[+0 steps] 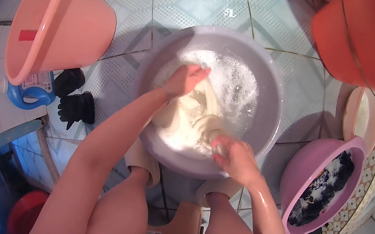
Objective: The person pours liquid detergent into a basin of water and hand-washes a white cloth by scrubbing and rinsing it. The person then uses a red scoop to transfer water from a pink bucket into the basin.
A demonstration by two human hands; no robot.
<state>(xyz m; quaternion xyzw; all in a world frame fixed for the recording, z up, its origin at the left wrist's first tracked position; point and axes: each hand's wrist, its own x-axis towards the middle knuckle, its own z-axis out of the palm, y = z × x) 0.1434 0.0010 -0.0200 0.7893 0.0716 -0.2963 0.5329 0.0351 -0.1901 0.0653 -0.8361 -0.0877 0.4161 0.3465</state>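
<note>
A large round lavender plastic basin (266, 131) stands on the tiled floor between my feet, with sudsy water and a soaked cream-coloured cloth (181, 118) in it. My right hand (236, 157) grips a bunched end of the cloth near the basin's front right side. Over the far part of the cloth is my left hand (188, 79), fingers bent and close to a raised fold; whether they hold it cannot be told. Foam (236, 76) floats at the back and right of the water.
A pink bucket (76, 22), blue detergent bottle (31, 95) and black gloves (78, 109) lie at left. At right are a red bucket (355, 41), a pale pink basin (352, 112) and a purple basin (303, 163) of dark soapy laundry. A low stool (181, 225) is beneath me.
</note>
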